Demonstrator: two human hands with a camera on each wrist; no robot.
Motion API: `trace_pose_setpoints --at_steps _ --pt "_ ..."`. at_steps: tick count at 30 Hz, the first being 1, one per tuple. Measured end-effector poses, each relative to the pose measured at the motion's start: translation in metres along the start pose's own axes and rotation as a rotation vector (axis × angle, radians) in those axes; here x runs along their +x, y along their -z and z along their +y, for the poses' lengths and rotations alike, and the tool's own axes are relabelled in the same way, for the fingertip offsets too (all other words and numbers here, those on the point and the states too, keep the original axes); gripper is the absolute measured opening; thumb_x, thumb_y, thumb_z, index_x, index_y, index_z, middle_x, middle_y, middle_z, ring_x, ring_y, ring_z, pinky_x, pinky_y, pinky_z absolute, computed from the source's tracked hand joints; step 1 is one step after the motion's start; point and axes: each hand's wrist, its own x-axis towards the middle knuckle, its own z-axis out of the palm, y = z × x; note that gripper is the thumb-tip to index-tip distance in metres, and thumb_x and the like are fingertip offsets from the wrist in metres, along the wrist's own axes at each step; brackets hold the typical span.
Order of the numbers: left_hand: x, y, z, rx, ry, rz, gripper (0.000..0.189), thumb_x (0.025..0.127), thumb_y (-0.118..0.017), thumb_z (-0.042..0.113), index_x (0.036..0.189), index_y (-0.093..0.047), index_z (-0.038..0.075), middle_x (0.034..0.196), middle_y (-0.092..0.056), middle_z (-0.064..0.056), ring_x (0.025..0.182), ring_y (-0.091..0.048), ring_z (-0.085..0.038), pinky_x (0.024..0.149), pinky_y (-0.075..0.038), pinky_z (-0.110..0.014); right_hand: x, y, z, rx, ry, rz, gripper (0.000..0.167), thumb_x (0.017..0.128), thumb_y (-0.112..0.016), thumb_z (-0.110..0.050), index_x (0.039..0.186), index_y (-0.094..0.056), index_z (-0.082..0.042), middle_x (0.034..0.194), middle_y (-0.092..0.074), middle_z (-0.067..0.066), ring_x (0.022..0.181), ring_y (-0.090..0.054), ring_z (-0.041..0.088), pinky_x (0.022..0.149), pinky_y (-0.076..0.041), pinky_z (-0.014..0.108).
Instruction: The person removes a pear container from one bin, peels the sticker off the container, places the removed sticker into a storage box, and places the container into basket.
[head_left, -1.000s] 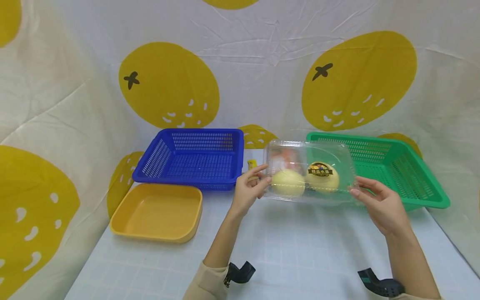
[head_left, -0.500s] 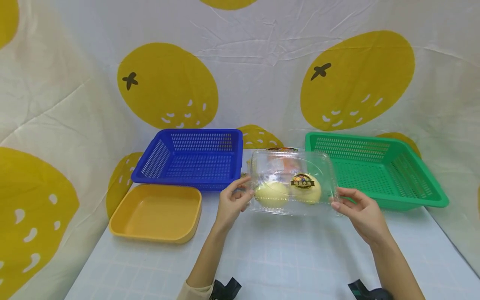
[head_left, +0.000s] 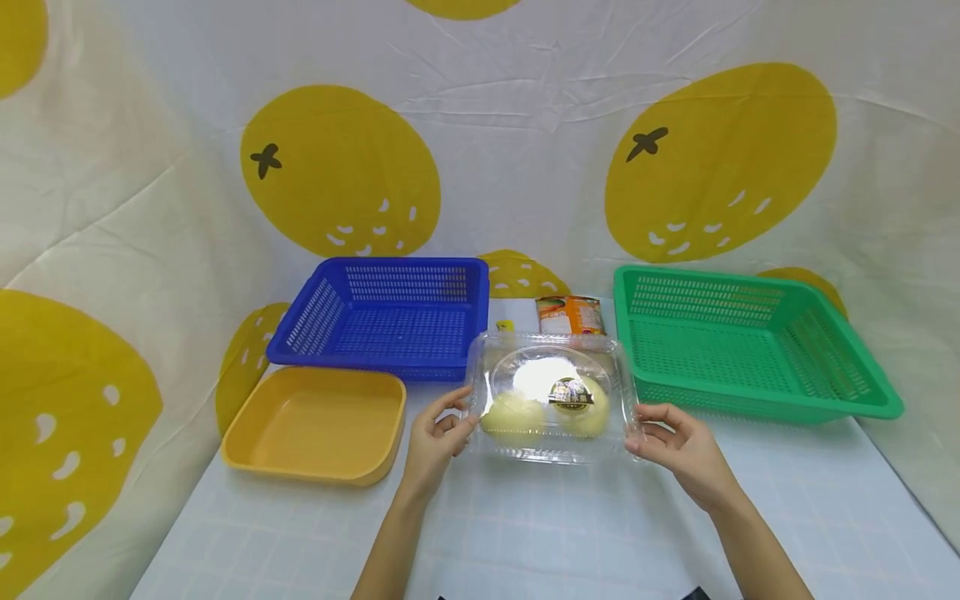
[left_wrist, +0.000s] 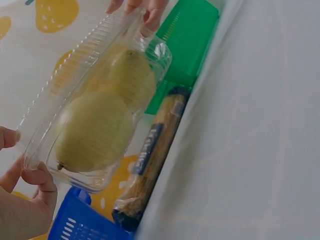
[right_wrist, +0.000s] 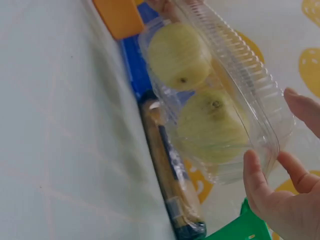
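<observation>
The clear container had moved left and toward the person: a second earlier it overlapped the green basket from the head view, and now it sat mostly across the gap between that basket and the blue basket. Both hands had shifted with it, and the orange packet behind, earlier seen only through the plastic, now showed uncovered past its far rim. The left hand pinched one end, the right hand the other, fingers bent at the edges; two pale fruits lay inside under the labelled lid. The yellow tray stood to the left, apart from the container.

In the left wrist view, the left thumb and fingers closed narrowly about the rim, and the container appeared raised above the table. A long wrapped package lay beyond it.

In the right wrist view, the right thumb and fingers stood on either side of the container's edge; how firmly they pressed I could not tell. I judged the work in hand to be a level two-handed carry, with the container not yet set down.
</observation>
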Motion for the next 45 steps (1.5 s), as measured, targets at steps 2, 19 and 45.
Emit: trace_pose_setpoints --at_steps 2,19,45 --pt "-0.002 0.003 -0.004 0.003 0.003 -0.002 0.041 0.083 -0.061 -0.007 0.123 -0.057 -0.004 0.101 -0.045 -0.013 0.055 -0.04 -0.004 0.048 -0.031 -0.015 -0.001 -0.001 0.006 0.011 -0.009 -0.007 0.034 0.082 -0.059 0.016 0.113 -0.056 0.001 0.115 -0.053 0.001 0.096 -0.062 0.009 0.075 -0.054 0.023" --pt "-0.023 0.016 -0.019 0.028 0.002 -0.004 0.041 0.081 -0.062 -0.008 0.122 -0.057 -0.006 0.106 -0.046 -0.015 0.059 -0.044 -0.002 0.048 -0.034 -0.014 -0.015 -0.011 0.024 -0.03 -0.13 0.012 0.028 0.081 -0.064 0.01 0.107 -0.057 0.002 0.112 -0.056 -0.001 0.095 -0.064 0.011 0.077 -0.055 0.028" --pt "-0.034 0.013 -0.037 0.043 0.062 -0.015 0.04 0.082 -0.064 -0.004 0.122 -0.058 -0.003 0.102 -0.048 -0.016 0.055 -0.044 -0.003 0.048 -0.036 -0.016 -0.028 -0.003 0.029 -0.105 -0.19 -0.005 0.028 0.081 -0.066 0.005 0.107 -0.056 0.006 0.107 -0.057 0.0 0.093 -0.064 0.009 0.075 -0.054 0.026"
